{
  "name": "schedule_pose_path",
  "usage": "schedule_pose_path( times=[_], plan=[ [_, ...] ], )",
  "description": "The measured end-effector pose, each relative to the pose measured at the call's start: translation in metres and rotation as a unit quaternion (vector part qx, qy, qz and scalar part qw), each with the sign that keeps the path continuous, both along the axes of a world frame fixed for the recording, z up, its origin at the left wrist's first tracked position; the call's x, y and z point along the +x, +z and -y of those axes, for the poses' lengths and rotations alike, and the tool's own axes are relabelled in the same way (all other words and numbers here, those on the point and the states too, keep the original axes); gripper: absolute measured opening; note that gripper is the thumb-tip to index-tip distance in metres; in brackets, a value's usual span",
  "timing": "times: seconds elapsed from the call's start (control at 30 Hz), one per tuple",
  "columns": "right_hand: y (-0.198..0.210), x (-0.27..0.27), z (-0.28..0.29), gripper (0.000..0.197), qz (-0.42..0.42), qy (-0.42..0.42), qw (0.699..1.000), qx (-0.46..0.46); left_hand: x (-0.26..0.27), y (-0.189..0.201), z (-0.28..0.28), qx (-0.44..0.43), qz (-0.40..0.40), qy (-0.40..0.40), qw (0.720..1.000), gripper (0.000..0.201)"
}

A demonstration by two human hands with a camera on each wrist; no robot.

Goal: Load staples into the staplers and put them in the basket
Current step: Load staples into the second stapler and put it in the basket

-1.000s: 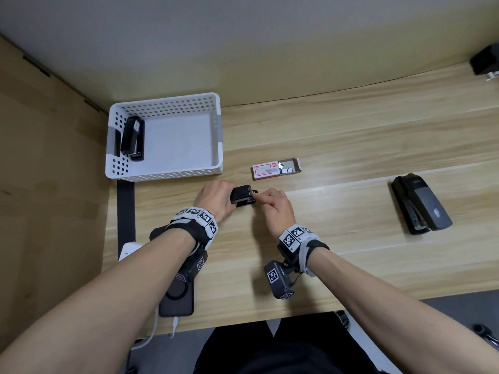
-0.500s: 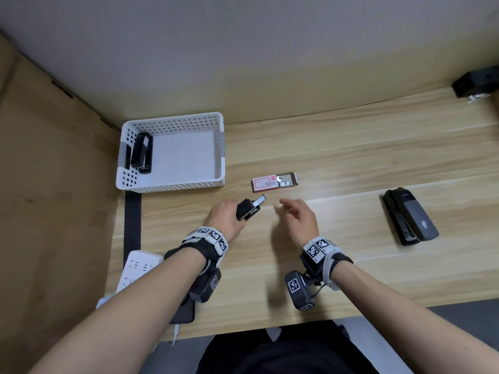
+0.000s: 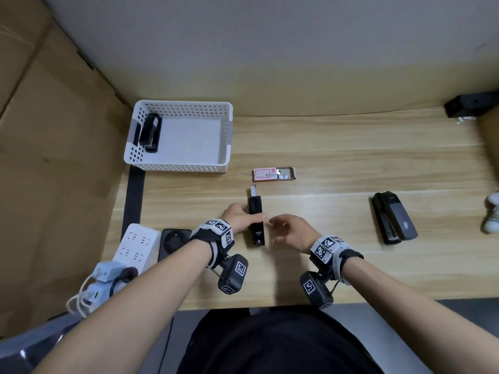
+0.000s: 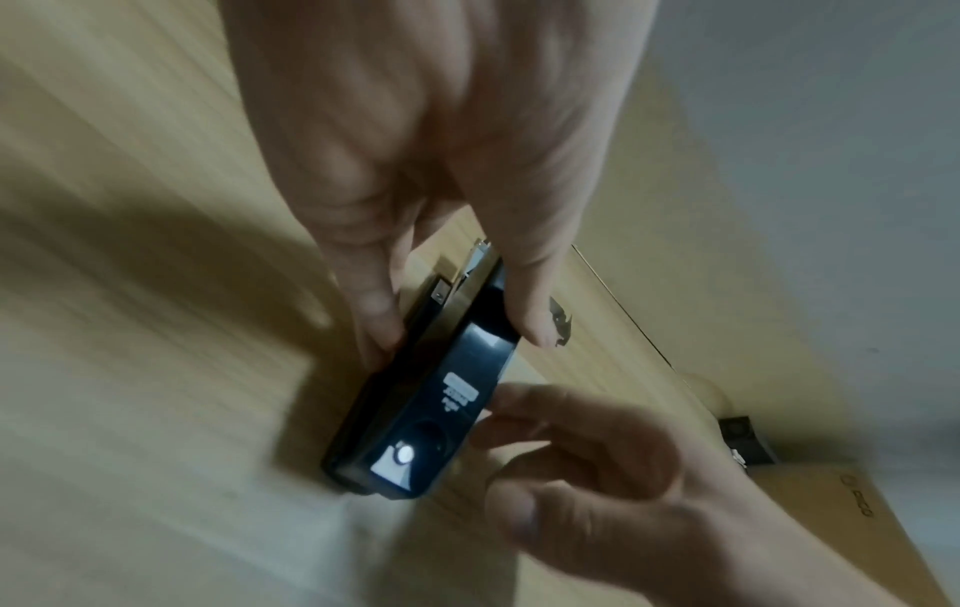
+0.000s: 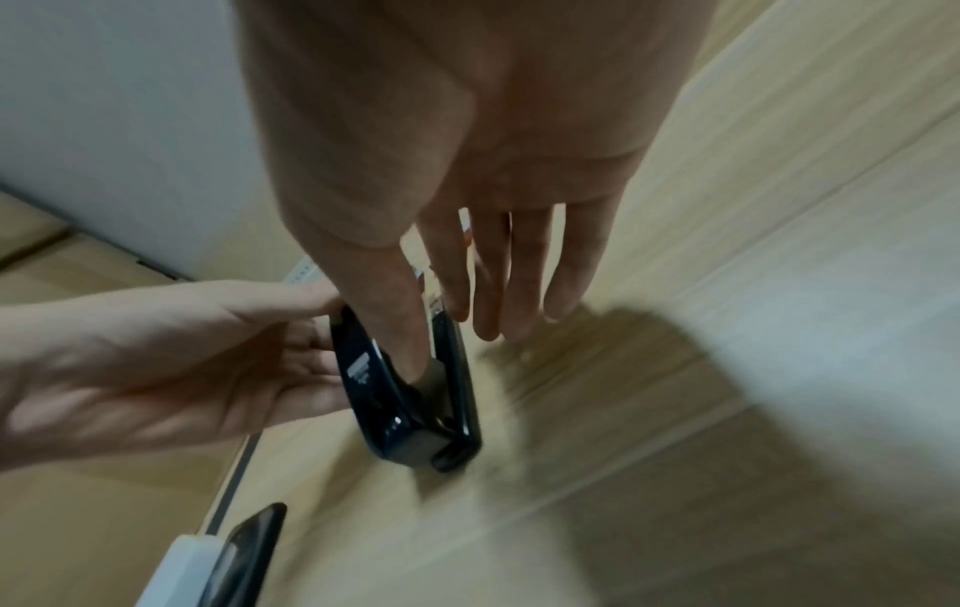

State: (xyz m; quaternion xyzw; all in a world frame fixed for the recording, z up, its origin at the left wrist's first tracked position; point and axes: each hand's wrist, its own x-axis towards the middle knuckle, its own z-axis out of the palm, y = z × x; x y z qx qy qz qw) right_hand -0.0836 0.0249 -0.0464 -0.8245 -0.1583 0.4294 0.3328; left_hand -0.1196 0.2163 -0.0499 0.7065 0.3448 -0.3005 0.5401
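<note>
A small black stapler lies lengthwise on the wooden table, its metal staple tray sticking out at the far end. My left hand grips it from the left, thumb across its top and fingers at its side. My right hand hovers just to its right with relaxed fingers; in the right wrist view its thumb reaches down against the stapler. An open staple box lies just beyond. The white basket at the back left holds another black stapler.
A larger black and grey stapler lies on the table to the right. A white power strip and a dark phone sit at the left front edge. A black device stands at the back right corner.
The left hand has laid the stapler down flat on the table with its tray pointing away. The right hand, drawn back half a second ago, has come close to it again.
</note>
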Motion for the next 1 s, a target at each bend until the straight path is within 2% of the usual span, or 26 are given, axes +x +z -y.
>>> schedule_pose_path(
  times=[0.07, 0.13, 0.17, 0.2, 0.27, 0.3, 0.33, 0.5, 0.53, 0.63, 0.7, 1.0],
  plan=[
    [-0.004, -0.004, 0.007, 0.056, -0.008, 0.01, 1.0, -0.017, -0.001, -0.004, 0.003, -0.037, -0.008, 0.042, 0.998, 0.073],
    [-0.009, -0.01, 0.011, 0.052, -0.009, -0.011, 1.0, -0.008, -0.001, -0.004, 0.008, -0.059, -0.019, 0.08, 0.995, 0.092],
    [-0.011, -0.013, 0.012, 0.048, -0.008, -0.024, 1.0, 0.004, -0.001, -0.002, 0.011, -0.071, -0.019, 0.09, 0.993, 0.091],
    [-0.012, -0.016, 0.012, 0.044, -0.002, -0.033, 0.999, 0.01, -0.001, 0.001, 0.014, -0.084, -0.017, 0.095, 0.992, 0.079],
    [-0.012, -0.02, 0.01, 0.035, 0.019, -0.044, 0.999, 0.012, -0.001, 0.003, 0.02, -0.103, -0.018, 0.106, 0.989, 0.043],
    [-0.013, -0.021, 0.01, 0.032, 0.026, -0.051, 0.998, 0.009, -0.002, 0.002, 0.023, -0.102, -0.019, 0.109, 0.989, 0.033],
    [-0.013, -0.022, 0.009, 0.03, 0.031, -0.058, 0.998, 0.003, -0.003, 0.001, 0.024, -0.09, -0.015, 0.104, 0.99, 0.032],
    [-0.015, -0.03, 0.001, 0.025, 0.055, -0.087, 0.994, -0.038, -0.004, -0.01, 0.021, 0.007, -0.007, 0.025, 1.0, 0.075],
    [-0.015, -0.031, -0.002, 0.026, 0.058, -0.092, 0.993, -0.047, -0.004, -0.012, 0.02, 0.012, -0.004, 0.016, 1.0, 0.074],
    [-0.016, -0.031, -0.008, 0.025, 0.045, -0.106, 0.992, -0.055, -0.003, -0.01, 0.019, 0.022, 0.007, 0.0, 1.0, 0.045],
    [-0.016, -0.029, -0.01, 0.027, 0.03, -0.109, 0.991, -0.066, -0.003, -0.009, 0.018, 0.029, 0.007, -0.006, 1.0, 0.036],
    [-0.005, -0.022, -0.017, 0.036, -0.009, -0.096, 0.991, -0.095, -0.002, -0.009, 0.018, 0.045, 0.0, -0.018, 0.999, 0.069]
  ],
)
